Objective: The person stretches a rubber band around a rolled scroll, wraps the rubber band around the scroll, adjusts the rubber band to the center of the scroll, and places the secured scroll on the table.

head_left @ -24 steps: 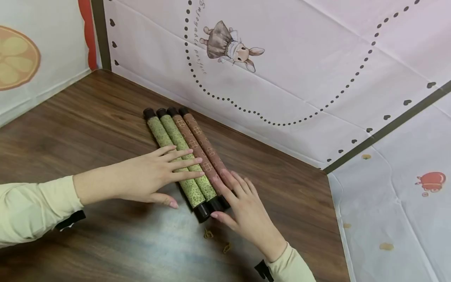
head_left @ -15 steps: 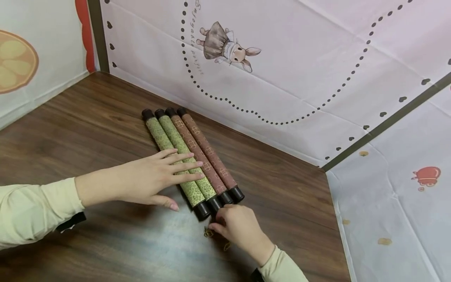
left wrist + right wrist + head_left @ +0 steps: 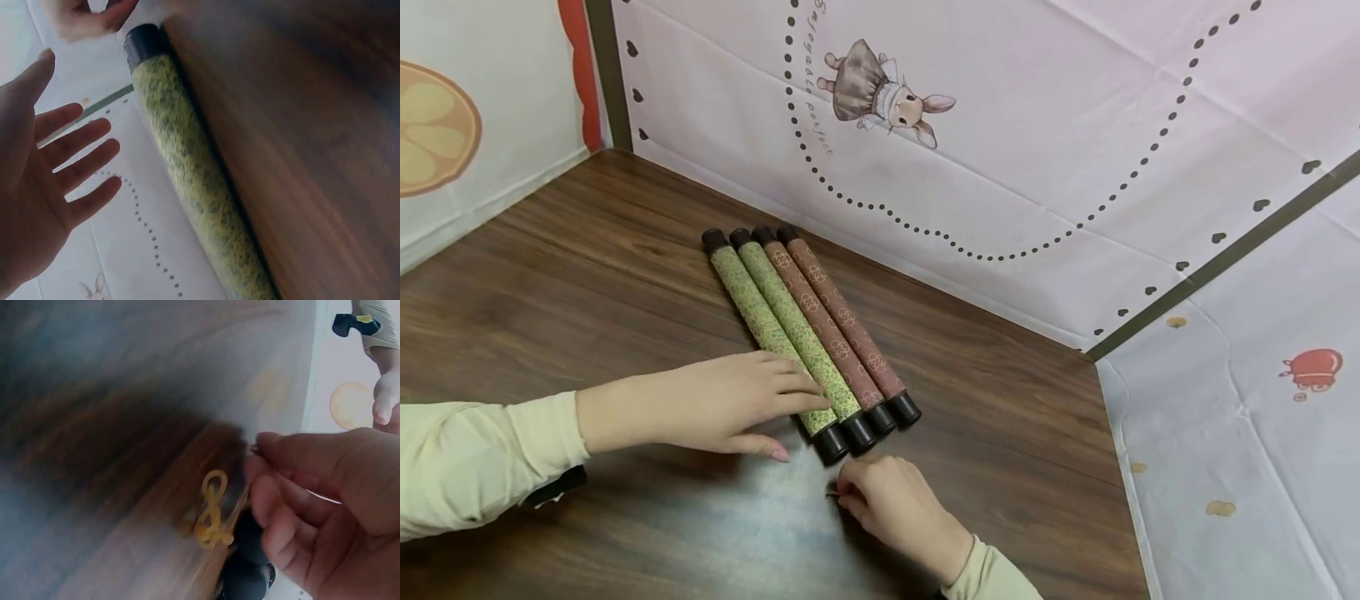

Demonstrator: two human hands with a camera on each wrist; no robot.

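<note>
Two green patterned scrolls (image 3: 741,287) and two reddish-brown scrolls (image 3: 842,317) lie side by side on the wooden table, each with black end knobs. My left hand (image 3: 737,400) is over the near part of the green pair, fingers straight and thumb apart. In the left wrist view that hand (image 3: 37,156) has spread fingers beside the outer green scroll (image 3: 194,181), holding nothing. Just in front of the near knobs, my right hand (image 3: 895,508) pinches a thin rubber band (image 3: 831,493), mostly hidden by the fingers. Another yellow rubber band (image 3: 214,512) lies looped below that hand.
A pale printed cloth wall (image 3: 1000,150) with a rabbit picture stands right behind the scrolls. More cloth (image 3: 1225,467) bounds the table on the right, and a white panel with an orange slice (image 3: 437,125) on the left. Wooden tabletop (image 3: 587,275) extends left of the scrolls.
My right hand has left the near ends of the brown scrolls, come toward me and curled its fingers at the rubber bands. My left hand has slid slightly nearer along the green scrolls.
</note>
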